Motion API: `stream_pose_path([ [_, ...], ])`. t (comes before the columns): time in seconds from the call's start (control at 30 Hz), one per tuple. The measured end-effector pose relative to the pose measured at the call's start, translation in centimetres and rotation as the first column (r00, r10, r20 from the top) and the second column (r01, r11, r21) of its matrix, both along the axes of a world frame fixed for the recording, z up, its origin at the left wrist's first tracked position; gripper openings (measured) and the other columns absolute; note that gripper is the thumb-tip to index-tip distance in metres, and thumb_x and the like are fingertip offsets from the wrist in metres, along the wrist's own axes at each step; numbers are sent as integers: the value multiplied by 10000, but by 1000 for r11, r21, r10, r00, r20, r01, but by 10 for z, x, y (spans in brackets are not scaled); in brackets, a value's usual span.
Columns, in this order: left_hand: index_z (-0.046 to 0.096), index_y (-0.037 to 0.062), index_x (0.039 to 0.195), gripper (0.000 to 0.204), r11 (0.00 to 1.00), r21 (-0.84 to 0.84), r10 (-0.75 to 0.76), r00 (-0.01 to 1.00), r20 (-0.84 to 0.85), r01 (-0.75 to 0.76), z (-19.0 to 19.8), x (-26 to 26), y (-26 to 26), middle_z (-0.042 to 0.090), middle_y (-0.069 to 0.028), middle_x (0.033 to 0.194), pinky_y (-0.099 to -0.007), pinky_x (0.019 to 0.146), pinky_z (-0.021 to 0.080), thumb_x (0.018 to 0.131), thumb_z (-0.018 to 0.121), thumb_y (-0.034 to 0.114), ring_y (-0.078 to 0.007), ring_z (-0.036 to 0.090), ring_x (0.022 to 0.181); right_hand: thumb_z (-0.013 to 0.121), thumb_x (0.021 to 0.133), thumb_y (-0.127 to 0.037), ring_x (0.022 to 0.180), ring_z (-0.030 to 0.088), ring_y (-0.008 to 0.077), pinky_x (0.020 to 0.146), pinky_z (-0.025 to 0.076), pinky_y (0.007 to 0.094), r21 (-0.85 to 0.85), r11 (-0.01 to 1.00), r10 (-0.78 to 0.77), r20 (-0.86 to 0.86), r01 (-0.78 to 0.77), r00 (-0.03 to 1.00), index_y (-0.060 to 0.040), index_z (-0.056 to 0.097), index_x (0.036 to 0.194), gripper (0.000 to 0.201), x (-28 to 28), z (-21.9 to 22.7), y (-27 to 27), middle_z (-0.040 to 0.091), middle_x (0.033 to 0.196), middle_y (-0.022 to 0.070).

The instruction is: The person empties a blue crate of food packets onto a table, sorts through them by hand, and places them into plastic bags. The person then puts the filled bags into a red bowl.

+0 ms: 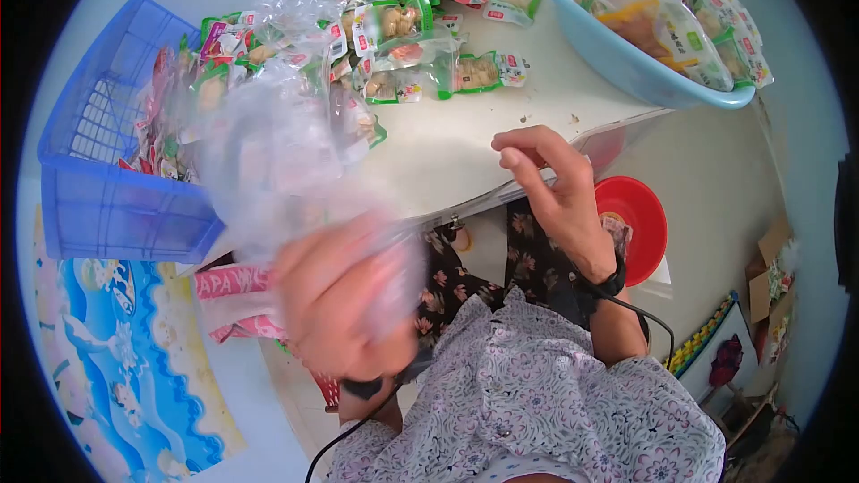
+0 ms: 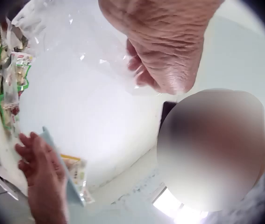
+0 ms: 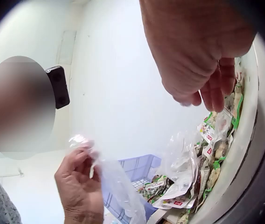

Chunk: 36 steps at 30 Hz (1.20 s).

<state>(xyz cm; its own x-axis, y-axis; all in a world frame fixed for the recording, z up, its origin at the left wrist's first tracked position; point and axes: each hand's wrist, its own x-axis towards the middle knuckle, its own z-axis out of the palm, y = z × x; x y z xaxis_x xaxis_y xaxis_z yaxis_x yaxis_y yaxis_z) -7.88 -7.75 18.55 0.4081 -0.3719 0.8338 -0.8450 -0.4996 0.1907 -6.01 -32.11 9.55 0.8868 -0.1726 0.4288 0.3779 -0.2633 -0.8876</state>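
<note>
My left hand, blurred in the head view, grips a clear plastic bag that hangs loosely to the left over the table's front edge. In the right wrist view, the left hand pinches the gathered top of this bag. My right hand is raised over the table edge, its fingers loosely bent and nothing between them. Behind the bag, small snack packets with green edges lie heaped on the white table.
At the left a blue plastic basket holds more packets. A light blue basin full of packets stands at the back right. Below the table's right side is a red bucket, and cardboard boxes sit on the far right.
</note>
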Motion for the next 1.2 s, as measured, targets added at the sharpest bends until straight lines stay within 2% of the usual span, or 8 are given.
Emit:
stream_pose_path([
  [0.07, 691, 17, 965, 256, 995, 57, -74, 993, -90, 79, -19, 27, -41, 748, -133, 1129, -414, 839, 537, 711, 659, 41, -336, 689, 996, 623, 1035, -178, 927, 688, 196, 838, 551, 323, 216, 976, 8, -45, 2, 999, 19, 636, 1282, 316, -1, 1, -2, 711, 1141, 115],
  [0.17, 670, 16, 933, 202, 980, 115, -125, 954, -272, 161, -63, 45, -80, 719, -120, 1166, -444, 919, 508, 731, 660, 25, -336, 643, 1132, 608, 1051, -243, 991, 678, 220, 899, 537, 340, 519, 854, 34, -124, 35, 992, 23, 531, 1425, 465, 5, -2, -19, 680, 1261, 147],
  [0.43, 666, 22, 1241, 462, 955, 231, -89, 920, -382, 189, -97, 37, -106, 671, -144, 1292, -466, 1083, 453, 782, 631, -22, -359, 564, 1317, 694, 932, -79, 774, 682, 171, 728, 542, 343, 22, 987, -153, -191, 160, 970, -101, 439, 1538, 658, 35, -28, -34, 720, 985, 111],
  [0.53, 584, 20, 1404, 534, 976, 5, -190, 864, -466, 217, -85, 34, -82, 625, -188, 1391, -474, 1137, 417, 872, 622, -6, -374, 525, 1371, 677, 920, -41, 682, 675, 198, 659, 530, 345, -35, 965, -262, -139, 260, 955, -126, 448, 1532, 659, 45, -34, -26, 709, 889, 99],
  [0.63, 533, -3, 1453, 545, 999, -41, -46, 843, -536, 28, -78, 45, -63, 603, -216, 1408, -515, 1136, 397, 937, 642, 131, -393, 509, 1366, 659, 926, -26, 656, 672, 230, 640, 526, 362, 70, 959, -264, -116, 273, 957, -122, 468, 1512, 624, 51, -35, -18, 703, 863, 104],
  [0.7, 525, -3, 1461, 537, 970, 218, 198, 867, -458, -107, -91, 66, -51, 574, -225, 1444, -521, 1156, 375, 986, 626, 226, -403, 502, 1369, 658, 922, -22, 642, 666, 240, 635, 524, 370, 47, 953, -292, -104, 298, 951, -112, 484, 1494, 605, 54, -34, -16, 699, 839, 112],
  [0.83, 475, 35, 1529, 605, 835, 514, 368, 894, -255, -197, -110, 92, -23, 472, -227, 1559, -489, 1192, 335, 1029, 591, 357, -414, 449, 1426, 663, 914, -29, 685, 681, 268, 661, 527, 396, -18, 955, -295, -168, 297, 941, -125, 520, 1452, 564, 53, -33, -26, 697, 821, 122],
  [1.2, 546, -26, 1429, 568, 879, 450, 345, 862, -371, -158, -92, 81, -24, 514, -221, 1504, -480, 1171, 368, 958, 684, 261, -414, 464, 1404, 646, 862, -24, 963, 683, 341, 767, 546, 443, -496, 778, -411, 65, 387, 909, -97, 662, 1175, 322, 63, -9, -43, 702, 1059, 124],
])
